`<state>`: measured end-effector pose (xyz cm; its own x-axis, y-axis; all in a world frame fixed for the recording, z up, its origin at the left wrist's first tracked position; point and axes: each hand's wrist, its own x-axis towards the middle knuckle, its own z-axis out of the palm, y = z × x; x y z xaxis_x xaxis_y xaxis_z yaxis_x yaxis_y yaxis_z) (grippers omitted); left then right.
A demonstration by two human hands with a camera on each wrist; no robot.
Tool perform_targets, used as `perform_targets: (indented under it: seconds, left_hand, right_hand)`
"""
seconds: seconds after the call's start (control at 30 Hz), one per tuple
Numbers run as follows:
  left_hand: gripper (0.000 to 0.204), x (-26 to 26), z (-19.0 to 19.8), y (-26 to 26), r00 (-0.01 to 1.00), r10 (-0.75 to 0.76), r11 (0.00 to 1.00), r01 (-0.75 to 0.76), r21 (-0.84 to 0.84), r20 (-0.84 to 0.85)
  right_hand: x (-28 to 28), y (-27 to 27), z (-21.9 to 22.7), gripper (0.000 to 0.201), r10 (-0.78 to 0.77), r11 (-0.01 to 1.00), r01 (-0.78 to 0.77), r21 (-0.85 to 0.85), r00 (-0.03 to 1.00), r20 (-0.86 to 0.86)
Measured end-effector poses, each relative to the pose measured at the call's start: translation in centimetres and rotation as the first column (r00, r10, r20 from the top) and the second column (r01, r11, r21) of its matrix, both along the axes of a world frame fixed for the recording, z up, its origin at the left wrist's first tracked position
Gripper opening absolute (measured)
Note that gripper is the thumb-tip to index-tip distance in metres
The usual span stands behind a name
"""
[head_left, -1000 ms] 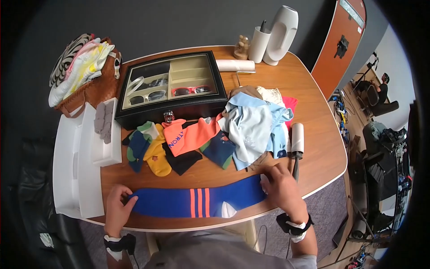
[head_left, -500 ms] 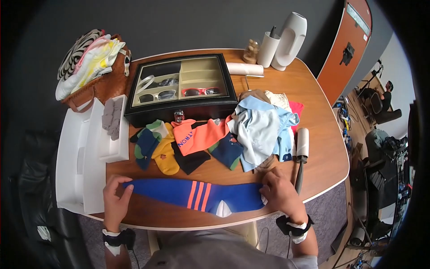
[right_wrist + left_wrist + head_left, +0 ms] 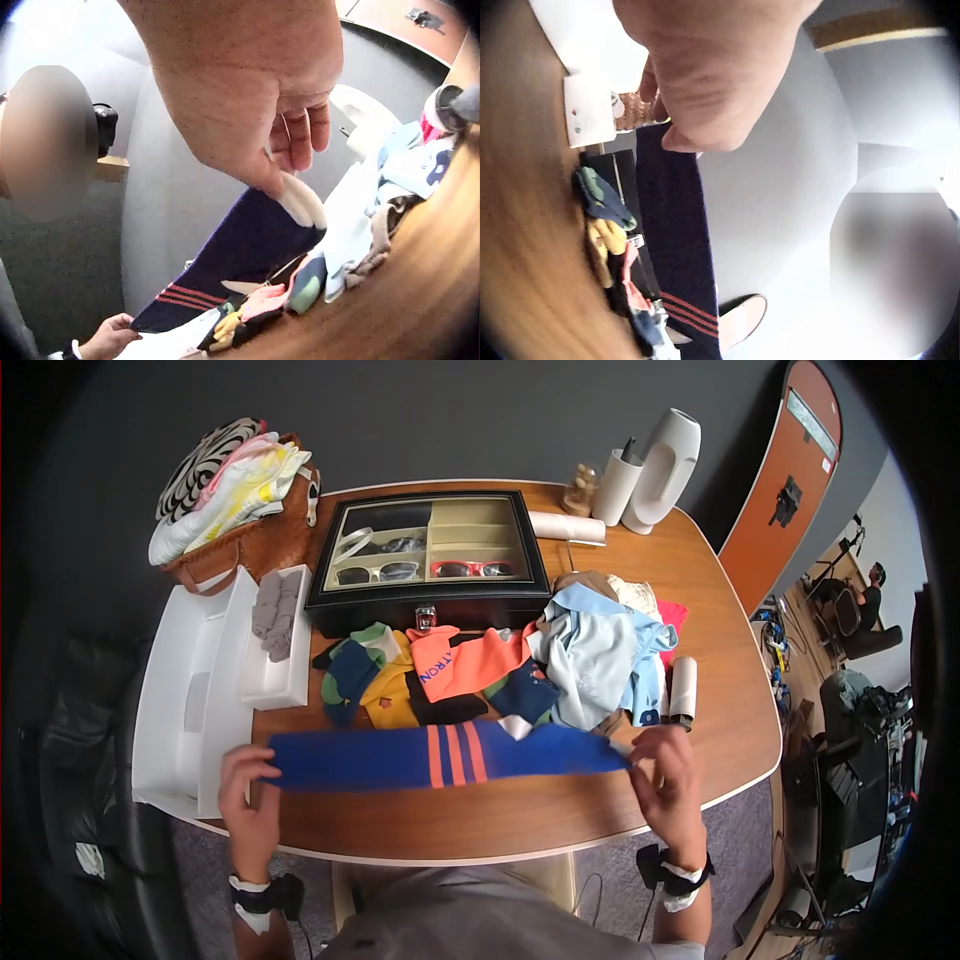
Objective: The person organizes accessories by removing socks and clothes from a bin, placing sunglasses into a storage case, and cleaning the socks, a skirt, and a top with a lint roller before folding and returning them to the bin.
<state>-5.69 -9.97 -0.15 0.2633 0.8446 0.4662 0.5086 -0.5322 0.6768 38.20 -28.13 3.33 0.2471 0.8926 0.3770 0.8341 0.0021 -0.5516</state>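
Observation:
A long blue sock (image 3: 350, 760) with three orange stripes and a white heel is stretched sideways between both hands, held up over the table. My left hand (image 3: 250, 800) pinches the cuff end at the left. At the other end, my right hand (image 3: 670, 785) pinches the white toe, which shows plainly in the right wrist view (image 3: 300, 202). In the left wrist view the sock (image 3: 676, 217) hangs down from the thumb and fingers. Behind it lie a yellow sock (image 3: 390, 705), an orange sock (image 3: 475, 663) and other dark socks.
A black glasses case (image 3: 420, 600) with a clear lid stands behind the socks. Light blue clothes (image 3: 595, 660) are heaped right of them, beside a lint roller (image 3: 683, 690). White boxes (image 3: 165, 690) and a brown basket (image 3: 270, 550) of folded clothes are at left.
Both hands have lifted the sock off the table and moved it away from the body, pulling it wider. The sock has turned over, so its white heel now points to the far side.

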Motion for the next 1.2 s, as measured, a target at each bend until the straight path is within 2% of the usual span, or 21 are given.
perform_targets:
  seconds: [0.07, 0.13, 0.17, 0.23, 0.27, 0.33, 0.37, 0.47, 0.5, 0.53, 0.6, 0.63, 0.7, 0.77, 0.87, 0.97, 1.07, 1.1, 1.13, 1.2]
  left_hand:
    - [0.028, -0.3, -0.6, -1.2, 0.987, -0.064, 0.996, 0.054, -0.071, -0.148]
    - [0.033, -0.7, -2.2, -2.1, 0.954, -0.154, 0.981, 0.117, -0.154, -0.258]
    - [0.043, -1.2, -3.0, -2.4, 0.957, -0.170, 0.973, 0.125, -0.196, -0.234]
    - [0.041, -1.3, -3.9, -3.1, 0.986, -0.067, 0.968, 0.027, -0.250, -0.150]
    - [0.040, -1.3, -4.2, -3.2, 0.994, -0.013, 0.961, -0.019, -0.278, -0.110]
    - [0.037, 0.1, -4.7, -2.7, 0.983, 0.079, 0.976, -0.110, -0.187, -0.164]
    - [0.037, 0.8, -4.8, -2.5, 0.974, 0.130, 0.978, -0.157, -0.140, -0.186]
    - [0.037, 1.7, -5.3, -2.1, 0.905, 0.126, 0.985, -0.163, -0.058, -0.406]
    - [0.036, 1.7, -5.3, -2.2, 0.936, 0.078, 0.980, -0.135, -0.146, -0.342]
    - [0.036, 1.6, -5.3, -2.2, 0.939, 0.061, 0.985, -0.111, -0.130, -0.340]
    - [0.036, 1.3, -5.6, -2.4, 0.942, 0.026, 0.993, -0.064, -0.102, -0.335]
    - [0.036, 1.0, -5.9, -2.5, 0.974, 0.012, 0.984, -0.052, -0.170, -0.227]
    - [0.036, 0.7, -6.5, -2.8, 1.000, 0.008, 0.952, -0.008, -0.305, -0.002]
    - [0.036, 1.1, -6.3, -3.1, 0.998, 0.035, 0.947, -0.016, -0.321, 0.053]
    - [0.037, 1.8, -5.5, -3.1, 0.990, 0.059, 0.926, -0.007, -0.378, 0.129]
    - [0.040, 1.7, -5.8, -2.9, 0.987, 0.062, 0.917, 0.002, -0.398, 0.147]
    - [0.042, 1.5, -6.1, -3.0, 0.988, 0.058, 0.922, 0.001, -0.387, 0.140]
    - [0.043, 1.5, -6.2, -3.0, 0.989, 0.056, 0.925, 0.000, -0.381, 0.137]
    - [0.043, 1.4, -6.4, -3.0, 0.989, 0.053, 0.927, 0.001, -0.375, 0.136]
    - [0.043, 1.2, -6.7, -2.9, 0.990, 0.046, 0.932, 0.005, -0.362, 0.133]
  right_hand:
    - [0.0, -1.2, -1.4, 0.023, 0.040, 0.990, -0.025, -0.142, 0.994, 0.105]
    - [0.2, -2.2, -3.4, 0.019, 0.104, 0.968, -0.091, -0.232, 0.994, 0.042]
    - [0.1, -2.7, -3.9, 0.018, 0.053, 0.968, -0.056, -0.243, 0.998, -0.020]
    - [-0.3, -3.0, -4.2, 0.018, -0.052, 0.965, 0.015, -0.261, 0.989, -0.135]
    - [-0.7, -2.7, -4.4, 0.018, -0.155, 0.955, 0.117, -0.273, 0.980, -0.122]
    - [-1.7, -1.7, -5.2, 0.019, -0.351, 0.905, 0.310, -0.292, 0.931, -0.098]
    - [-1.8, -1.2, -5.7, 0.020, -0.294, 0.933, 0.307, -0.187, 0.951, 0.098]
    - [-2.2, -0.6, -5.8, 0.018, -0.223, 0.946, 0.249, -0.206, 0.965, 0.140]
    - [-1.9, -0.7, -6.0, 0.014, -0.191, 0.960, 0.210, -0.186, 0.974, 0.119]
    - [-1.6, -1.2, -6.1, 0.015, -0.246, 0.937, 0.226, -0.267, 0.968, -0.044]
    - [-1.2, -2.1, -6.1, 0.018, -0.373, 0.878, 0.209, -0.430, 0.862, -0.343]
    - [-2.4, -1.5, -3.3, 0.019, -0.421, 0.875, 0.223, -0.430, 0.790, -0.446]
    - [-1.6, -2.2, -4.2, 0.019, -0.335, 0.933, 0.167, -0.318, 0.728, -0.599]
    - [-1.3, -2.3, -4.8, 0.019, -0.253, 0.967, 0.143, -0.211, 0.641, -0.725]
    - [-1.4, -2.3, -4.1, 0.023, -0.279, 0.954, 0.082, -0.290, 0.601, -0.749]
    - [-3.8, -0.5, -1.7, 0.029, -0.219, 0.972, 0.060, -0.226, 0.576, -0.788]
    - [-6.0, 1.3, -0.5, 0.034, -0.111, 0.968, -0.123, -0.219, 0.570, -0.814]
    - [-7.0, 2.4, -1.3, 0.034, -0.036, 0.973, -0.155, -0.168, 0.621, -0.783]
    - [-7.8, 3.2, -1.0, 0.032, -0.066, 0.946, -0.215, -0.243, 0.606, -0.793]
    - [-10.1, 5.5, -0.8, 0.030, 0.008, 0.916, -0.293, -0.275, 0.698, -0.716]
